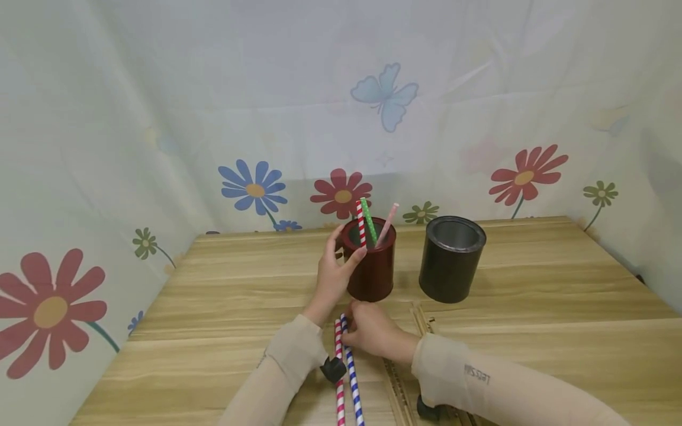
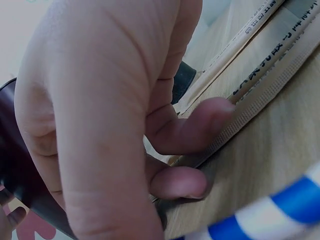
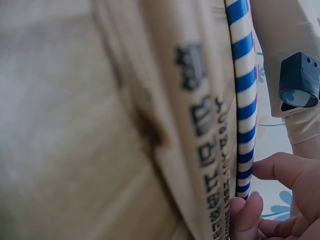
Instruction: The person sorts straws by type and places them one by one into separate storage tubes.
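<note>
My left hand point(image 1: 335, 269) holds the dark red can point(image 1: 371, 278) by its left side, thumb on the front near the rim and fingers toward the back. Three paper straws lean inside it: a red-and-white striped straw point(image 1: 360, 222), a green dotted straw point(image 1: 367, 216) and a pink dotted straw point(image 1: 389, 220). In front of the can, my right hand point(image 1: 375, 331) pinches the far end of a blue-and-white striped straw point(image 1: 351, 373). Fingertips point(image 3: 272, 167) meet that straw in the right wrist view. Beside it lies a pink-red striped straw point(image 1: 339, 396).
A black can point(image 1: 450, 266) stands upright to the right of the red one. Long slim paper packets point(image 1: 396, 393) with printed characters lie under and beside my right forearm. A flower-printed curtain point(image 1: 298, 118) hangs behind the wooden table point(image 1: 559, 284).
</note>
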A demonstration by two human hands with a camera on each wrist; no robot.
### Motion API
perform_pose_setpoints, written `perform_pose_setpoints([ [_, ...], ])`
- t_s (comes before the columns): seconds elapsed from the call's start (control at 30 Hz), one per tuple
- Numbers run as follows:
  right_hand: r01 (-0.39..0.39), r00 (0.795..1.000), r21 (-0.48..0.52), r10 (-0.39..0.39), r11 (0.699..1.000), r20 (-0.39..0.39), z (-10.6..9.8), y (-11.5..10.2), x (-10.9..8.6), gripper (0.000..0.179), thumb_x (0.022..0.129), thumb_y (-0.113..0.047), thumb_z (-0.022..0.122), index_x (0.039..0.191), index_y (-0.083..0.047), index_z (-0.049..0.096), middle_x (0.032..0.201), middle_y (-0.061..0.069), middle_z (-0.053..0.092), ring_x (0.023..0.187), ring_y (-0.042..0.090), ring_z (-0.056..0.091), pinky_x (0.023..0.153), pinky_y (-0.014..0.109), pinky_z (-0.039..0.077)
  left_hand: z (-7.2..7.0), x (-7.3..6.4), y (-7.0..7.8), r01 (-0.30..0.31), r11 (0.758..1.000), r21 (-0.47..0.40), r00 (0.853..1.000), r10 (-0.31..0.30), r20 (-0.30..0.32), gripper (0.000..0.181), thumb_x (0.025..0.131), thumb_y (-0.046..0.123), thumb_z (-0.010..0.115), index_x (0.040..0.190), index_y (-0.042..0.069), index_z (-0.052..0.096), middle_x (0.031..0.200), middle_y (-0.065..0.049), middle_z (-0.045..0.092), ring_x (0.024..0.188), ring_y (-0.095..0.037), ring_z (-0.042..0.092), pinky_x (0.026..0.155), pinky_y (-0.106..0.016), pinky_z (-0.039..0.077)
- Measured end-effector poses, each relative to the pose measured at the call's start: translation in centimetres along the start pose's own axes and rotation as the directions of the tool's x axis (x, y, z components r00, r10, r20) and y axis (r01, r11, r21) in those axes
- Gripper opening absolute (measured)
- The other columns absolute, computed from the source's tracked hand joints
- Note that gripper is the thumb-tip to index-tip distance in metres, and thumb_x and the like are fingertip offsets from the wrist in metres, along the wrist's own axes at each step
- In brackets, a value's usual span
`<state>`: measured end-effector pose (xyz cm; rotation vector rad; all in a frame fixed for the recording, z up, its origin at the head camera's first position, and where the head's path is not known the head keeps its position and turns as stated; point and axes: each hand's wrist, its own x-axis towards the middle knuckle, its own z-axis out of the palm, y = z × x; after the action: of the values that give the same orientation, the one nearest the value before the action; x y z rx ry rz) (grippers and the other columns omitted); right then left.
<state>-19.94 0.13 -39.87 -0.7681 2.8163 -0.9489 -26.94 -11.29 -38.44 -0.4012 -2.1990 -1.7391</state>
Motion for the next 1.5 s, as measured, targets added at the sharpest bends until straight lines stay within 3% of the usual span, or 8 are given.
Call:
perform_pose_setpoints([
  [0.37,-0.041,0.999,0.001,0.041,0.999,0.030,-0.1,-0.1,0.1,0.030,0.074,-0.012,0.077,0.097,0.000,0.062,0.066,-0.001,0.055,0.058,0.008,0.047,0.051,0.019,0.039,0.0,0.0,-0.2,-0.008,1.000,-0.005,1.000,0.008,0.004,0.084,0.082,0.061,0.064,0.148,0.019,0.033,0.140,-0.012,0.051,0.129,-0.029,0.046,0.104,-0.054,0.037],
  [0.97,-0.067,0.998,-0.005,0.067,0.998,0.023,-0.2,-0.4,0.3,0.033,0.071,-0.010,0.079,0.097,0.002,0.064,0.068,-0.001,0.056,0.058,0.009,0.047,0.052,0.020,0.040,0.2,0.2,-0.4,0.003,1.000,0.000,1.000,-0.003,-0.008,0.078,0.084,0.053,0.067,0.147,0.020,0.034,0.137,-0.013,0.053,0.126,-0.029,0.047,0.104,-0.055,0.037],
  [1.17,-0.109,0.992,0.105,0.102,0.988,0.069,-0.5,-0.2,0.3,0.036,0.073,-0.007,0.078,0.104,0.005,0.063,0.066,0.001,0.058,0.052,0.009,0.051,0.047,0.021,0.045,0.2,0.1,-0.4,-0.004,1.000,0.002,1.000,0.004,-0.007,0.076,0.085,0.051,0.067,0.147,0.020,0.035,0.138,-0.012,0.053,0.126,-0.029,0.047,0.103,-0.055,0.037],
  [1.33,-0.162,0.984,0.259,0.134,0.952,0.120,-1.2,0.1,0.1,0.037,0.078,-0.003,0.074,0.110,0.006,0.059,0.067,0.004,0.060,0.044,0.010,0.055,0.042,0.025,0.050,0.1,0.1,-0.4,-0.010,1.000,0.005,1.000,0.010,-0.012,0.074,0.085,0.048,0.067,0.146,0.020,0.035,0.137,-0.013,0.054,0.126,-0.029,0.048,0.103,-0.055,0.038],
  [1.5,-0.154,0.986,0.326,0.123,0.933,0.114,-2.2,0.3,-0.4,0.031,0.079,0.000,0.069,0.108,0.007,0.059,0.070,0.004,0.060,0.046,0.010,0.056,0.044,0.026,0.051,0.1,0.1,-0.4,-0.015,1.000,0.004,1.000,0.015,-0.012,0.078,0.083,0.055,0.066,0.146,0.021,0.036,0.136,-0.012,0.055,0.126,-0.029,0.048,0.103,-0.054,0.038],
])
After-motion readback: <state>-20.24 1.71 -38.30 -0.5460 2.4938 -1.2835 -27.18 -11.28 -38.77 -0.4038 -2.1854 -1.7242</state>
